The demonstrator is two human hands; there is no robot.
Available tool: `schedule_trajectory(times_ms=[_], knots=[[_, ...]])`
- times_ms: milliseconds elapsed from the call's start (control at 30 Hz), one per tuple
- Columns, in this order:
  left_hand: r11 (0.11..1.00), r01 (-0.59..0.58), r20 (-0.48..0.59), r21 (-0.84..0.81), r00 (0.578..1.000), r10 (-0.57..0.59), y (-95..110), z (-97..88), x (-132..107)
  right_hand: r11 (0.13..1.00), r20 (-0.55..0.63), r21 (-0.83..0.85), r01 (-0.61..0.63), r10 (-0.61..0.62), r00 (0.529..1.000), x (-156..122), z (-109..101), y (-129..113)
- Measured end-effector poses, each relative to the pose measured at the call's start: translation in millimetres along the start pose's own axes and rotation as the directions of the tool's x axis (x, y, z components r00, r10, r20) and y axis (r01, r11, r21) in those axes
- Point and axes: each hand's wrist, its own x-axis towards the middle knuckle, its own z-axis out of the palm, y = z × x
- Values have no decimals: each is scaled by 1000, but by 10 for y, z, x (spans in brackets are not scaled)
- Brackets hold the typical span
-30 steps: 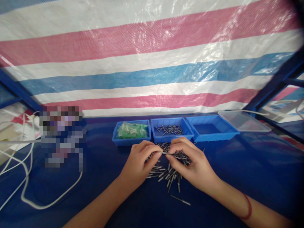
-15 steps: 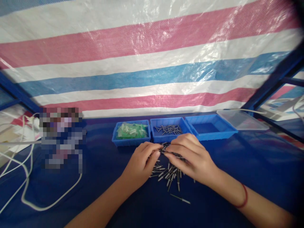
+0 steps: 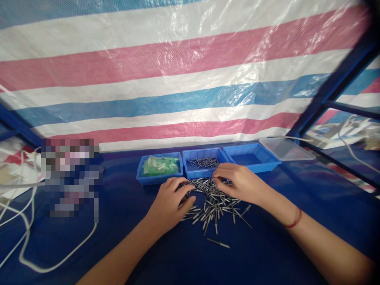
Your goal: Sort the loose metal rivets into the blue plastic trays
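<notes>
A loose pile of blind rivets (image 3: 211, 204), with thin dark stems and pale heads, lies on the blue table. At the pile's left edge is my left hand (image 3: 170, 200), its thumb and fingers apart and nothing seen between them. My right hand (image 3: 237, 182) is over the pile's right back edge, just in front of the middle blue bin (image 3: 190, 173). Its thumb and fingertips are pinched on what looks like a blind rivet, of which only a thin dark bit shows. One single rivet (image 3: 219, 243) lies apart, nearer to me.
Several rivets (image 3: 204, 162) are in the middle bin. The left blue bin (image 3: 160, 180) holds green-and-clear plastic packets (image 3: 160, 166). To the right stand another blue bin (image 3: 268, 166) and a clear lid (image 3: 292, 149). White cables (image 3: 59, 267) run along the left; a striped sheet (image 3: 166, 95) hangs behind.
My hands have drawn apart from their meeting point over the pile. The left fingers have opened; the right hand has moved toward the middle bin, still pinched. The view has shifted slightly.
</notes>
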Motion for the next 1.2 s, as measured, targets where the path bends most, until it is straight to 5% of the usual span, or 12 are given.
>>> schedule_trajectory(times_ms=[133,567,867,1200], knots=[[999,-13,110,46,994,8,30,22,-6,999,181,39,-1,-6,983,-43,-19,-60],[998,-1,267,69,964,-17,-95,79,-18,976,356,210,-60,-19,934,45,-39,-96],[999,-6,309,44,951,-8,-94,19,20,968,375,217,-123,33,926,52,17,-136],[997,-4,200,82,980,-12,69,147,-67,998,277,-53,27,-11,961,-145,203,-328]])
